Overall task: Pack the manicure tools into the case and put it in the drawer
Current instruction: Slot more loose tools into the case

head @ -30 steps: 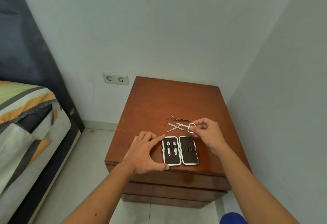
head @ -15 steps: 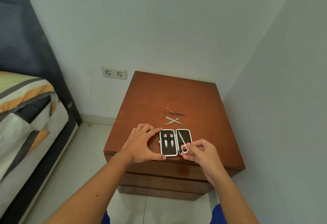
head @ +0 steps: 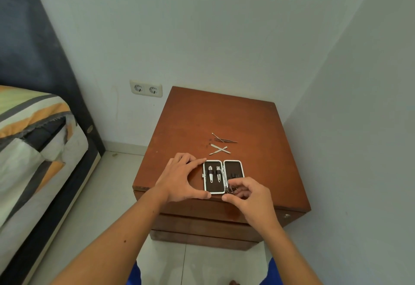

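An open manicure case (head: pixel 234 167) with a white rim and dark lining lies near the front edge of the brown nightstand (head: pixel 224 116). Two clippers (head: pixel 214 174) sit strapped in its left half. My left hand (head: pixel 179 180) braces the case's left side with thumb and forefinger. My right hand (head: pixel 249 194) pinches the small scissors (head: pixel 225 180) by their rings, blades lying along the case's middle hinge. Behind the case, two flat tools (head: pixel 219 150) lie crossed, and thinner tools (head: pixel 224 139) lie beyond them.
Closed drawer fronts (head: pixel 202 224) show below the nightstand top. A wall stands close on the right, a double socket (head: pixel 146 88) on the back wall. A bed with striped bedding (head: pixel 33 131) is on the left across a tiled floor.
My right hand lifted the scissors from the loose tools, carried them toward me, and now holds them over the case's middle. The left hand has stayed on the case.
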A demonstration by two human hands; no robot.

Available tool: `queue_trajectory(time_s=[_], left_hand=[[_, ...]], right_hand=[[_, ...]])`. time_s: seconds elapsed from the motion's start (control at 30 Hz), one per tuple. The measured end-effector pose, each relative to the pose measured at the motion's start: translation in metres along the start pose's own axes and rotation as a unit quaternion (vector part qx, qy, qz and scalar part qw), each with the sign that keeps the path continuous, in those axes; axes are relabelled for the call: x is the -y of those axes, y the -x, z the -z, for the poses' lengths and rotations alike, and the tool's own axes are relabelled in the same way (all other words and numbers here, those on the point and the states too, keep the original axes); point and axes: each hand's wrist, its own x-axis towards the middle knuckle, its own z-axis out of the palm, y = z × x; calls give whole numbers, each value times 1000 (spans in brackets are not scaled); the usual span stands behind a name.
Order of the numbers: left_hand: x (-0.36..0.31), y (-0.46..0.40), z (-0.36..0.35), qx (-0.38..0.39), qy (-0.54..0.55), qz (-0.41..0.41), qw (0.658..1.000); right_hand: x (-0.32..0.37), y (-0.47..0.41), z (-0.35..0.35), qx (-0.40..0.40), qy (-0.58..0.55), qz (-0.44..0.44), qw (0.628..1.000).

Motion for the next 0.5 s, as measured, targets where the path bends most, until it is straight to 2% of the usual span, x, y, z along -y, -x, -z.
queue_trajectory(time_s=[0.27,0.5], left_hand=[[1,-1,-2,2,0,2,1000],[2,-1,-2,1,-4,-1,1000]], right_hand=[[-5,1,-5,19,90,73,993],[-5,0,-5,34,124,101,987]])
